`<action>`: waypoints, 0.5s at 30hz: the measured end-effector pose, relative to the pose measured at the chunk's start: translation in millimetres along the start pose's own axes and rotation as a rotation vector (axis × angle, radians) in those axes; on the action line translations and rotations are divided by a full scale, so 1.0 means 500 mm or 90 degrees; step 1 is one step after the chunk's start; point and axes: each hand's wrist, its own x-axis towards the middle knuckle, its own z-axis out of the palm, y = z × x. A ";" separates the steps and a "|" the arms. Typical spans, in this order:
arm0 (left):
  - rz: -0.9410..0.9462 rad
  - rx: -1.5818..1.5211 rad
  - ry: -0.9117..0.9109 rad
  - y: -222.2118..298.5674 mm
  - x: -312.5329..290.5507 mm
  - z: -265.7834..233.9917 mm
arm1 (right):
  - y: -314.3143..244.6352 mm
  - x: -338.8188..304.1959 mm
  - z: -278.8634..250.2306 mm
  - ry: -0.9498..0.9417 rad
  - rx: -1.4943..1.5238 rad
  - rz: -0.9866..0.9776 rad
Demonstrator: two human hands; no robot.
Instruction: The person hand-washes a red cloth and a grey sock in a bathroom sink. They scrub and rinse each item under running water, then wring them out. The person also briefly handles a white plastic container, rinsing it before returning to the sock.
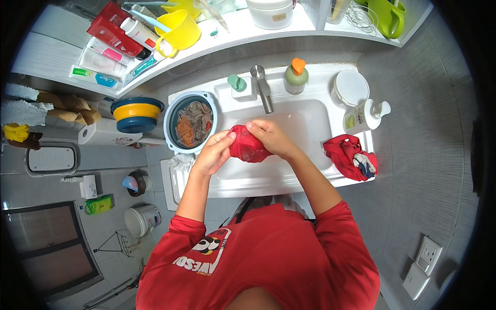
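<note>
A small piece of red cloth (pixel 249 145), darkened in the middle as if wet, is stretched between my hands over the white sink (pixel 305 116). My left hand (pixel 213 152) pinches its left edge between thumb and fingers. On the upper right edge, my right hand (pixel 274 138) grips it with the thumb on top. Left of my hands stands a round blue-grey basin (pixel 169 126) holding wet grey-brown and orange cloths (pixel 195 121). What kind of garment the red cloth is, I cannot make out.
Behind the sink rises a metal faucet (pixel 262 90), with a green pump bottle (pixel 296 77) beside it. At right are a white lidded tub (pixel 350 89), a white pump bottle (pixel 364 118) and bundled red clothing (pixel 349 157). A toiletry shelf (pixel 217 44) overhangs the back.
</note>
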 end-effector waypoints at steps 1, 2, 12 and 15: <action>-0.005 -0.018 0.004 0.000 -0.002 0.001 | -0.006 -0.002 0.002 -0.004 0.001 0.010; -0.004 -0.025 0.014 0.000 -0.004 0.002 | -0.008 -0.003 0.003 -0.008 0.001 0.020; 0.036 -0.104 0.179 -0.014 0.023 0.053 | 0.022 0.031 0.037 0.076 0.014 0.020; 0.046 -0.264 0.050 -0.057 0.058 -0.001 | 0.045 0.038 0.078 0.147 -0.243 -0.156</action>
